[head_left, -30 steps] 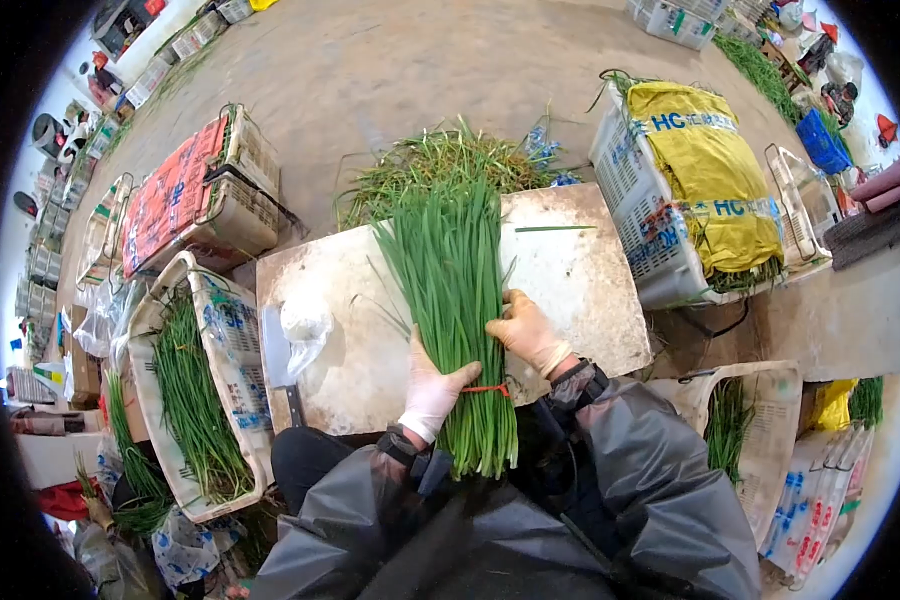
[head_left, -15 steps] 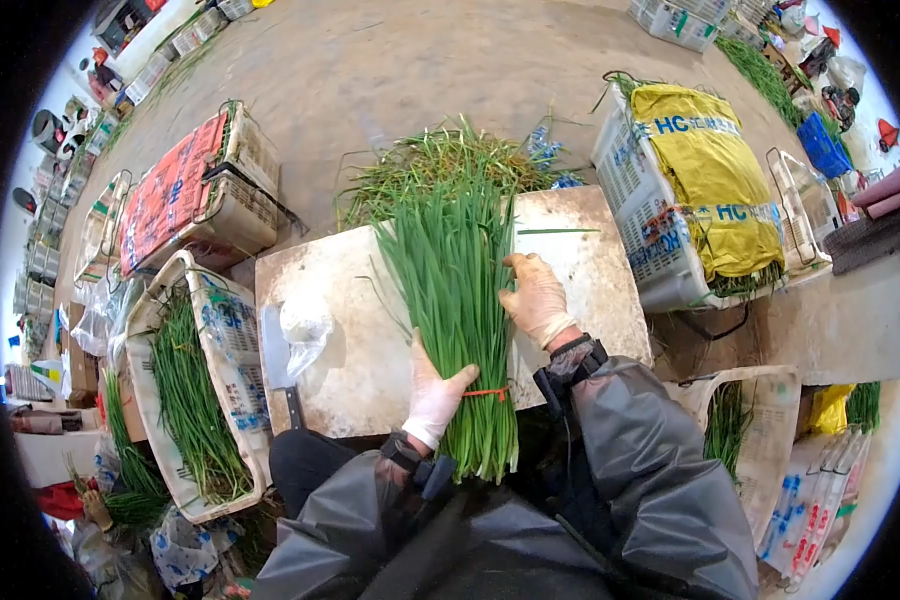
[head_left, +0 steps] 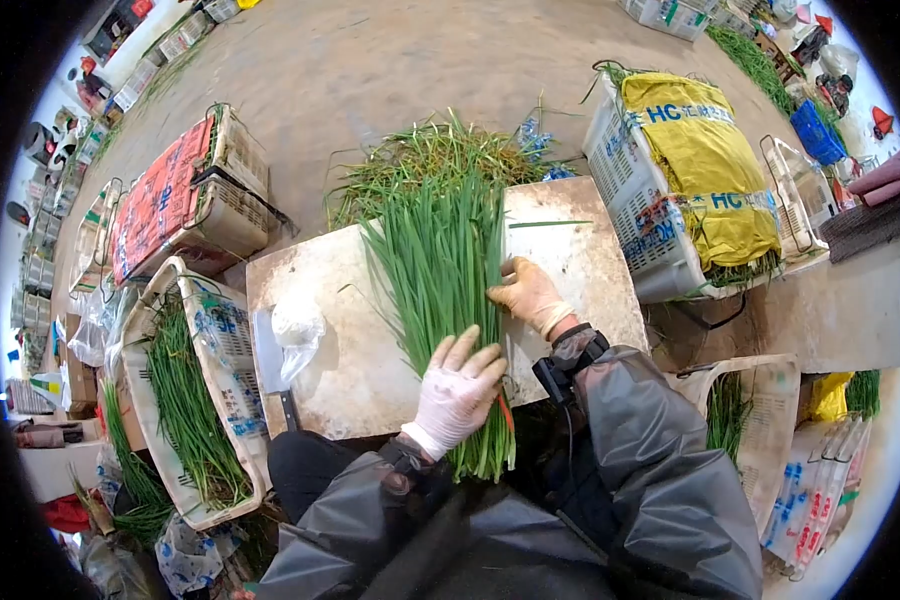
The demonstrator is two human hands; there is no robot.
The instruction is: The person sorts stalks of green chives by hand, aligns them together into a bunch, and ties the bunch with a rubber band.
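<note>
A bundle of long green leaves lies on the pale board, its cut ends hanging over the near edge. A red band shows at the right side of its lower part. My gloved left hand lies across the top of the bundle, beside the band, its fingers extended. My gloved right hand touches the bundle's right edge higher up, fingers curled against the leaves. A knife and a crumpled clear plastic bag lie on the board's left side.
Beyond the board is a loose leaf pile. At left stand an open crate of leaves and an orange-covered crate. A yellow-covered crate stands at right. People sit in the far background.
My left hand has moved from the bundle's left side onto its top, over the band's left part. My right hand has shifted slightly along the right edge. The view has shifted slightly.
</note>
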